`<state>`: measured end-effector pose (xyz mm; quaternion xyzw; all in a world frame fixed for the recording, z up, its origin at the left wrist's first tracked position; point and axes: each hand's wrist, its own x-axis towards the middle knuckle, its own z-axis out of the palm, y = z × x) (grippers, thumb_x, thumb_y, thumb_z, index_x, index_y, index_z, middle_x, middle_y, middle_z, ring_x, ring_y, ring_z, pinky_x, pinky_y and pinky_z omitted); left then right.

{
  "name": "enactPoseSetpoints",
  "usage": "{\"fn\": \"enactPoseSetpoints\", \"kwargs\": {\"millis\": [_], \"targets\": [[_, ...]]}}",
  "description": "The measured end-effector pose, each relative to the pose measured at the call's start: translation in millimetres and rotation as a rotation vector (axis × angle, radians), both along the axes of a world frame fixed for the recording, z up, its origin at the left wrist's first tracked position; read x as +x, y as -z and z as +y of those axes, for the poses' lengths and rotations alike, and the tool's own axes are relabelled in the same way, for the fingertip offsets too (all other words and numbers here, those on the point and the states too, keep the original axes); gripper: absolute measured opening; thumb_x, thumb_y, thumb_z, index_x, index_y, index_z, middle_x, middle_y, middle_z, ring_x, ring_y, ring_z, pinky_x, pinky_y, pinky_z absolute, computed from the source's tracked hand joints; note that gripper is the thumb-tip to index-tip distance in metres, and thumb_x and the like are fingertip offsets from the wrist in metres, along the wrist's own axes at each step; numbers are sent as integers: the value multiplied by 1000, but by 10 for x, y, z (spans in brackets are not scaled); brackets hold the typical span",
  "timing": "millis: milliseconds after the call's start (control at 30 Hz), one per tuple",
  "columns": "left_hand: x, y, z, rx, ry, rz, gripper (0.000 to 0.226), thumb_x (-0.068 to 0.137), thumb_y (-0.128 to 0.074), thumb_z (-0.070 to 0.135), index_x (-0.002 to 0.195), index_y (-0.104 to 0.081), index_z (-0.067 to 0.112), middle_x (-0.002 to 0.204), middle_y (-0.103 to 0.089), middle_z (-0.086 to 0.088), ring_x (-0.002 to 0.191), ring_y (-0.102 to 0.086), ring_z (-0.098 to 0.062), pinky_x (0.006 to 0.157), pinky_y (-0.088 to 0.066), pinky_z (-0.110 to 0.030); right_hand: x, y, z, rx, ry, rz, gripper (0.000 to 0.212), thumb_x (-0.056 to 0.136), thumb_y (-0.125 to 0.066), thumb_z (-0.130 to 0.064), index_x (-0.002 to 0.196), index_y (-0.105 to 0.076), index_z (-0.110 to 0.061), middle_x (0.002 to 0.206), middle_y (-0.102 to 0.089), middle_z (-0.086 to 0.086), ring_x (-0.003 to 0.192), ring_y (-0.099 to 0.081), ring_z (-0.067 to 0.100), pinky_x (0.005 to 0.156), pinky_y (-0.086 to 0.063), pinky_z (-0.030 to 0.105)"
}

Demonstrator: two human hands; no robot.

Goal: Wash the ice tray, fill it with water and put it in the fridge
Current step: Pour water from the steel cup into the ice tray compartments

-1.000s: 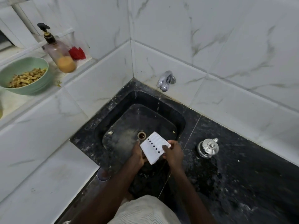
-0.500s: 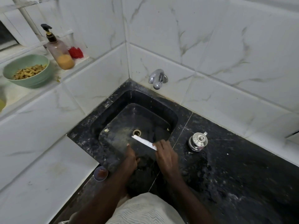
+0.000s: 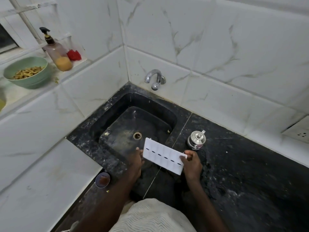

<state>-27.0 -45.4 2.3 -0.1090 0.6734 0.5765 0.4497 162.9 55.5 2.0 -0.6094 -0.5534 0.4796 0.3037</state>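
Note:
A white ice tray [image 3: 163, 157] with a row of dark slots down its middle is held flat-side toward me over the front right edge of the black sink [image 3: 133, 121]. My left hand [image 3: 138, 162] grips its left end. My right hand [image 3: 192, 164] pinches its right end. The chrome tap [image 3: 154, 79] juts from the tiled wall behind the sink, and no water is seen running from it.
A small steel lidded pot [image 3: 196, 139] stands on the black counter [image 3: 242, 173] right of the sink. On the left ledge are a soap pump bottle [image 3: 57, 52], a red object [image 3: 74, 54] and a green bowl [image 3: 26, 72] of scraps. A small cup [image 3: 102, 180] sits by the counter's front left.
The tray, seen edge-on half a second ago, has been turned so its broad face shows again, and it has shifted right toward the sink's edge. Both hands stay on it.

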Motion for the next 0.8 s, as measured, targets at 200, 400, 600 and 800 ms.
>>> {"fn": "enactPoseSetpoints", "kwargs": {"millis": [200, 400, 600, 800], "targets": [[315, 27, 87, -35, 146, 35, 36, 112, -46, 25, 124, -67, -2, 113, -67, -14, 103, -62, -22, 98, -52, -39, 486, 229, 70, -157, 227, -3, 32, 84, -85, -9, 109, -67, -1, 105, -73, 19, 98, -69, 35, 94, -56, 49], [501, 98, 186, -38, 226, 49, 22, 105, -52, 11, 111, -71, 0, 102, -63, -14, 97, -59, -23, 90, -49, -38, 712, 280, 157, -180, 248, -70, 31, 86, -80, -1, 115, -69, 3, 108, -74, 22, 97, -69, 34, 89, -51, 37], [617, 195, 263, -36, 240, 59, 26, 106, -50, 4, 85, -63, 13, 81, -60, -4, 72, -55, -12, 65, -45, -23, 790, 312, 237, -184, 192, -133, 32, 89, -73, 5, 121, -70, 6, 111, -74, 25, 107, -70, 41, 100, -52, 42], [628, 225, 273, -61, 397, 216, 32, 106, -53, 7, 135, -61, 0, 135, -64, -18, 127, -60, -30, 111, -48, -44, 806, 355, 298, -234, 166, -224, 30, 90, -67, 8, 120, -71, 5, 112, -75, 25, 107, -70, 39, 104, -51, 44]]}}
